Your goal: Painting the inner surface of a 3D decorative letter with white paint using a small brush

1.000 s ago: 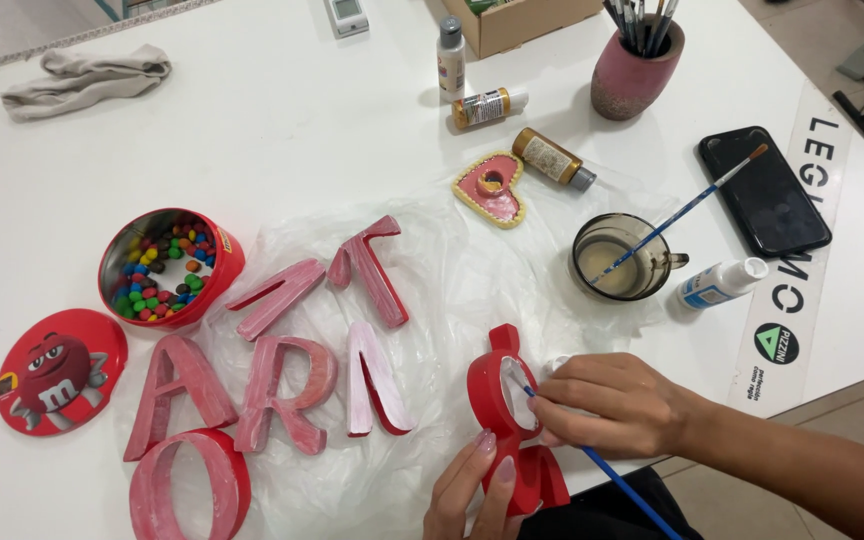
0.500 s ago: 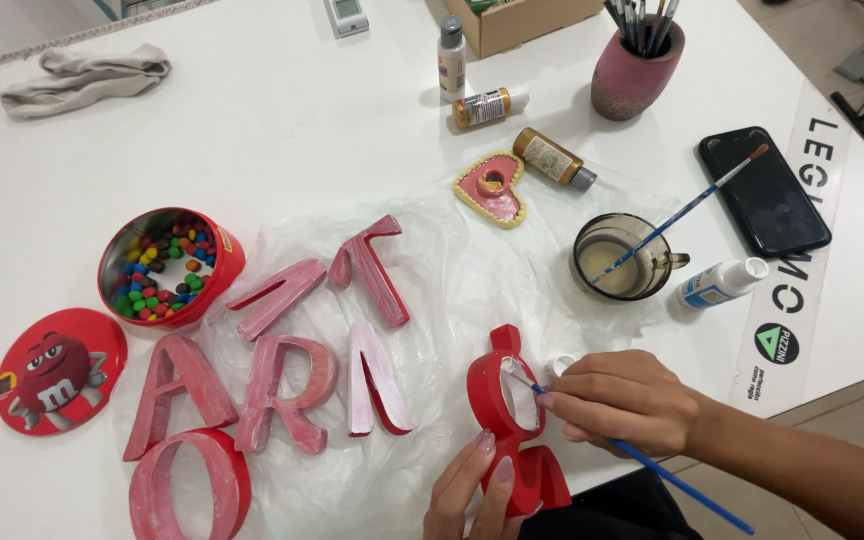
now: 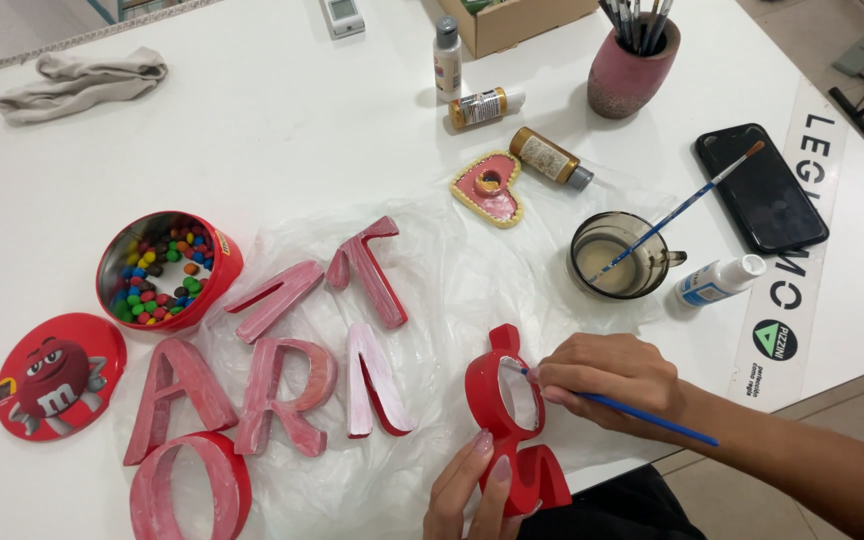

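Observation:
A red block letter (image 3: 512, 420) stands on edge on clear plastic sheeting (image 3: 452, 290) near the table's front edge. My left hand (image 3: 472, 492) steadies its lower part with the fingertips. My right hand (image 3: 612, 378) grips a thin blue paintbrush (image 3: 642, 415), and the brush tip touches the inside of the letter's upper loop. Several other red and pink painted letters (image 3: 282, 390) lie flat on the sheeting to the left.
A red tin of coloured candies (image 3: 165, 270) and its round red lid (image 3: 57, 375) sit at the left. A glass cup of cloudy water with a brush (image 3: 617, 258), paint bottles (image 3: 547, 157), a heart-shaped palette (image 3: 489, 188), a phone (image 3: 760, 187) and a brush pot (image 3: 632, 60) stand behind.
My right hand has shifted slightly left along the letter's loop with the brush. My left hand stays on the letter's lower part.

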